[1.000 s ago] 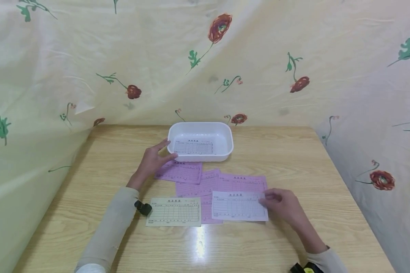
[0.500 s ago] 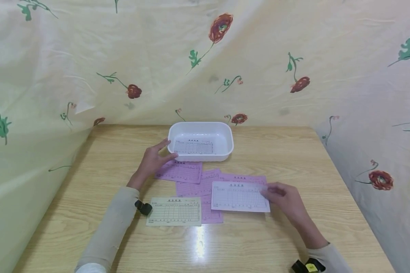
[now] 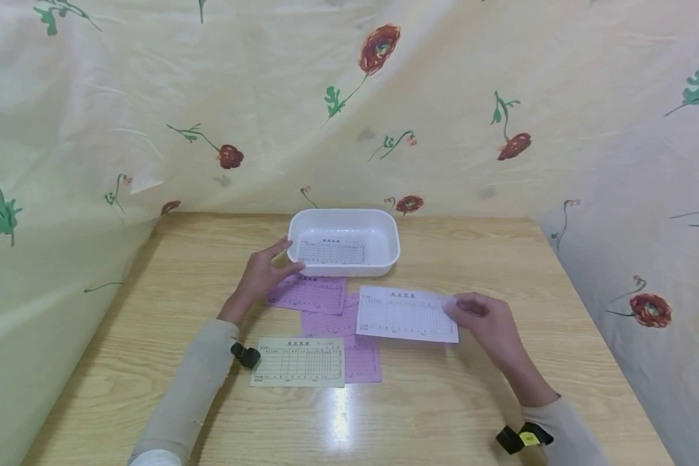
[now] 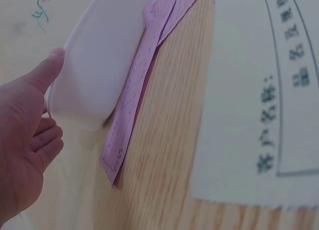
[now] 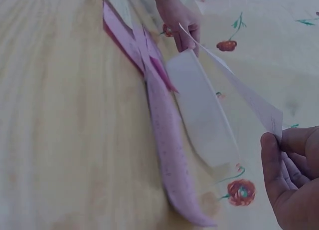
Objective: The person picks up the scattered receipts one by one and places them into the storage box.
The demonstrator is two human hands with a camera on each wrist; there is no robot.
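A white plastic tray (image 3: 378, 268) stands at the back of the table with a white printed form (image 3: 332, 252) lying inside. My left hand (image 3: 260, 272) grips its left end; in the left wrist view the thumb lies on the rim and the fingers curl behind the wall. My right hand (image 3: 488, 320) pinches another white printed form (image 3: 404, 316) by its right edge between thumb and fingers. The right wrist view shows this sheet (image 5: 249, 96) raised above the pink forms (image 5: 167, 135). In the head view it overlaps much of them.
Several pink forms (image 3: 311, 298) lie overlapping in front of the tray, one right against it. A pale yellow-green form (image 3: 297, 362) lies nearest me, left of centre. Flowered cloth (image 3: 268, 97) hangs behind and beside the wooden table (image 3: 472, 259).
My right hand has lifted the white form off the pink ones and moved it away from me, toward the tray. The left hand has stayed on the tray.
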